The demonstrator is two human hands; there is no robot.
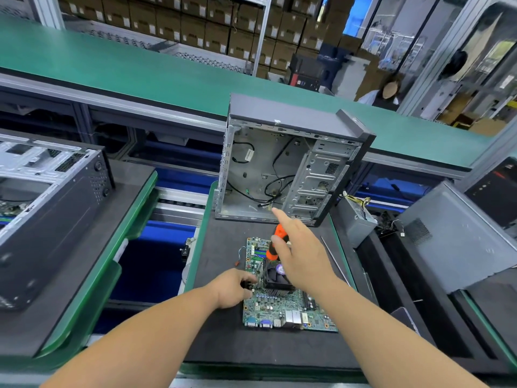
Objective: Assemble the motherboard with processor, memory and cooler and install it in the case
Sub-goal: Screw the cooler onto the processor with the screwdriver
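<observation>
A green motherboard (pixel 282 306) lies flat on the black mat (pixel 223 345) in front of me, with a black cooler fan (pixel 275 277) sitting on it. My right hand (pixel 302 256) grips an orange-handled screwdriver (pixel 275 242), its shaft slanting down to the cooler's left edge; the index finger points forward. My left hand (pixel 233 288) rests at the board's left edge, its fingers curled round a small dark part by the cooler's corner. Behind the board the open case (pixel 282 169) stands with loose black cables inside.
A grey power supply (pixel 356 219) with coloured wires sits right of the case, and a grey side panel (pixel 453 236) lies further right. Another case (pixel 47 191) is on the left pallet. A thin metal rod (pixel 333 256) lies right of the board. A green conveyor (pixel 167 77) runs behind.
</observation>
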